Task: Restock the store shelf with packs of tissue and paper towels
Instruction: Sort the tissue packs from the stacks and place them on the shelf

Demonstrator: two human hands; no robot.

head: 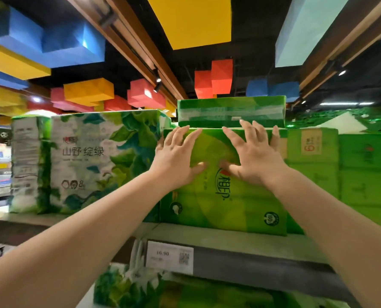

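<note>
Both my hands lie flat against the front face of a bright green tissue pack (225, 196) that stands on the top shelf (240, 238). My left hand (176, 156) is spread on the upper left part of the pack, fingers straight and fanned, fingertips reaching its top edge, thumb pointing in toward the middle. My right hand (251, 152) mirrors it on the upper right, fingers straight and splayed, the tips just over the top edge, thumb pointing in toward the other thumb. Neither grip closes around anything; both palms simply press on the wrapper.

The pack sits upright near the front lip of the shelf, its lower edge resting on the shelf board. On top of it, set a little farther back, lies a flatter green pack (230, 112) whose front face shows just above my fingertips. Just to the left, touching or nearly touching, stands a larger white-and-green leaf-printed pack (85, 161) with dark characters on its front. To the right stand more plain green packs (314, 165) in a row, slightly blurred.

On the shelf's front rail below hangs a white price tag (169, 256) reading 16.90. Under it, on the lower level, more leaf-printed packs (127, 287) show their tops. Overhead, coloured blocks (87, 92) in blue, yellow and red hang from a dark ceiling.
</note>
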